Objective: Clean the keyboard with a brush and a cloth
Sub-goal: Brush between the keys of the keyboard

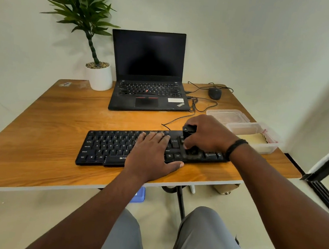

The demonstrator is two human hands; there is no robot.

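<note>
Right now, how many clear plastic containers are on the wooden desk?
2. One clear plastic container sits right of the black laptop; the other is nearer the right edge, holding something pale. More could be hidden.

The keyboard [116, 147] is black with white letters, and the brush [189, 135] is black too. The table [47, 132] shows orange-brown wood grain. The plant pot [100, 77] is white.

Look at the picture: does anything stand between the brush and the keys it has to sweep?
Nothing visible does. The right hand grips the brush, whose bristles sit on the right part of the keyboard. The left hand lies flat on the middle keys, beside the brush, covering keys that are yet to be swept.
</note>
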